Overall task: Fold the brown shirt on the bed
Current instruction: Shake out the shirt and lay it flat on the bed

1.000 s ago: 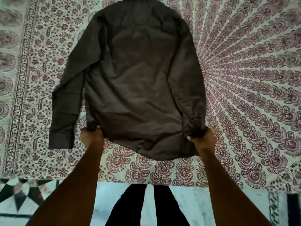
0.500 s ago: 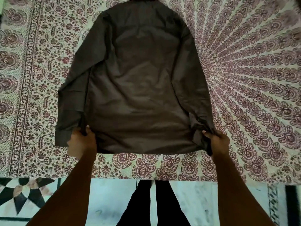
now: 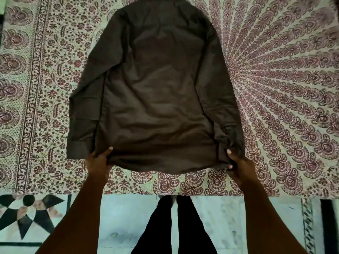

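Garment: brown shirt [image 3: 156, 92] lies back-up and lengthwise on the bed [image 3: 284, 79], collar at the far end and hem nearest the person.
Sleeves: left sleeve [image 3: 86, 107] lies flat alongside the body of the shirt; the right sleeve runs down the opposite side and bunches at the hem corner.
Left hand: left hand [image 3: 98, 160] grips the near left hem corner, thumb on top of the cloth and fingers beneath.
Right hand: right hand [image 3: 236, 162] pinches the near right hem corner together with the gathered cuff (the fabric here is visibly crumpled).
Step in hand: judged to be the laying-out stage, the hem drawn taut toward the bed's edge; no fold has been made.
Next move: likely calls for releasing the hem, smoothing the right corner, then bringing one side and its sleeve inward across the back.
Surroundings: patterned bedspread covers the bed; tiled floor [image 3: 121, 217] and the person's dark trousers show below.
Writing: no brand, label or lettering is legible anywhere.
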